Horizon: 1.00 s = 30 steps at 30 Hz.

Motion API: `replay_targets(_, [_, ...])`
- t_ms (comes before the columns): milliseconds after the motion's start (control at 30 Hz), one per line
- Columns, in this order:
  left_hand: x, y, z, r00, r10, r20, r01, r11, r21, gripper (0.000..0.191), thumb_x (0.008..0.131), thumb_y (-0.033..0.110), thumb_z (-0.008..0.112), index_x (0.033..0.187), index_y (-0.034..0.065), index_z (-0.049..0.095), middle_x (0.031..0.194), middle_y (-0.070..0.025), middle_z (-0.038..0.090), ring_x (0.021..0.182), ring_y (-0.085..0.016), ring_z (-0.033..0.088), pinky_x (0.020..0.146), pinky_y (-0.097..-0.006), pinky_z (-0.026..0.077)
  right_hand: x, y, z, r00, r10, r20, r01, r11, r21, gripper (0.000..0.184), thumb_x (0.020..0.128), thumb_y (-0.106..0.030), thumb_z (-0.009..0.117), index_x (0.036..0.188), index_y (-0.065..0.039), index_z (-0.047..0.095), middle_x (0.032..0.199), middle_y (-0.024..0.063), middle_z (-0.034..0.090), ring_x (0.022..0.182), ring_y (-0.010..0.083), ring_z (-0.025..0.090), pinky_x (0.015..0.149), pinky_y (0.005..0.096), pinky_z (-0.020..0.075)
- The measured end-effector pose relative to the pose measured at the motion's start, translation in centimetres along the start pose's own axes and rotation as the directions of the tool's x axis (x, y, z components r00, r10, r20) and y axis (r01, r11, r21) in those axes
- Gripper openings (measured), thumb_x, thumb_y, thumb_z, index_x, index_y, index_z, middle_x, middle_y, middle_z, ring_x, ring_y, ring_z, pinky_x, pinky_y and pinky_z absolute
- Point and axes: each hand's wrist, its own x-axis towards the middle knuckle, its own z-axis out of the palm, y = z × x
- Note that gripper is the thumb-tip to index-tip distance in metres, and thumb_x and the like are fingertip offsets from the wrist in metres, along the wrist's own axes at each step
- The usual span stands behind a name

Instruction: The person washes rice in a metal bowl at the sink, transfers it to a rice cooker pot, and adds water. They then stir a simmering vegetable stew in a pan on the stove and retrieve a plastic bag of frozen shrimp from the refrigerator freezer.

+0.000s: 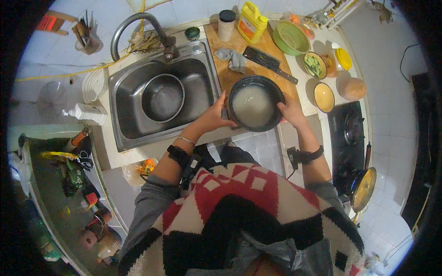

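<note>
A dark round pot (280, 119) with cloudy whitish liquid (252, 105) in it is held over the front edge of the wooden cutting board (221, 74). My left hand (215, 115) touches its left side, fingers and thumb spread around the wall. At the right rim, my right hand (291, 109) grips it with the thumb on top. Behind the pot, a cleaver (262, 59) and a crumpled grey cloth (234, 59) lie on the board. Inside the steel sink (198, 74) on the left rests a round metal basin (163, 98).
The curved faucet (138, 16) arches over the sink's back. Along the board's far edge stand a lidded jar (227, 29) and a yellow jug (251, 24). To the right are a green basket (291, 38), two bowls (315, 65) (324, 97) and a gas stove (345, 138).
</note>
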Motion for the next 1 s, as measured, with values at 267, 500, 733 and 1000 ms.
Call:
replay_targets(267, [-2.9,0.8,-4.6,0.954,0.25,-0.163,-0.249,0.968,0.03,0.109,0.057,0.019,0.087,0.142,-0.0003,0.022,0.137,-0.015,0.042,0.127,-0.025,0.041,0.107,-0.0368,0.032,1.4,-12.2,0.8,0.991,-0.121,0.062,0.133,0.958,-0.255,0.038,0.083,-0.019,0.053,0.117,-0.001,0.053,0.099,0.0265,0.062,0.097,0.0421,0.059,0.084,0.0449,0.0453])
replay_targets(500, [-8.3,1.1,-11.3,0.97,0.065,-0.235,-0.088,0.992,-0.09,0.102,0.056,0.021,0.087,0.138,0.0023,0.03,0.131,-0.013,0.05,0.12,-0.022,0.048,0.102,-0.0349,0.038,5.1,-19.1,6.4,0.957,-0.046,0.285,0.142,0.935,-0.325,0.031,0.084,-0.019,0.05,0.107,0.001,0.056,0.084,0.0234,0.063,0.078,0.0355,0.063,0.073,0.0425,0.0482])
replay_targets(733, [-11.4,0.0,-16.2,0.966,-0.091,-0.242,0.013,0.951,-0.308,0.106,0.053,0.014,0.089,0.139,0.0027,0.029,0.134,-0.0122,0.047,0.123,-0.022,0.046,0.103,-0.0353,0.039,8.5,-23.0,12.0,0.933,-0.106,0.343,0.251,0.875,-0.413,0.03,0.086,-0.021,0.045,0.1,0.002,0.058,0.071,0.0163,0.061,0.048,0.0253,0.061,0.045,0.0322,0.0488])
replay_targets(1000, [-12.8,-3.0,-18.1,0.946,-0.083,-0.313,0.002,0.968,-0.25,0.104,0.054,0.011,0.088,0.139,0.0028,0.03,0.134,-0.0118,0.049,0.12,-0.022,0.05,0.1,-0.035,0.042,10.9,-28.3,14.8,0.808,0.278,0.519,-0.038,0.904,-0.426,0.034,0.089,-0.024,0.04,0.103,0.003,0.056,0.067,0.0138,0.058,0.047,0.022,0.06,0.043,0.0322,0.0504])
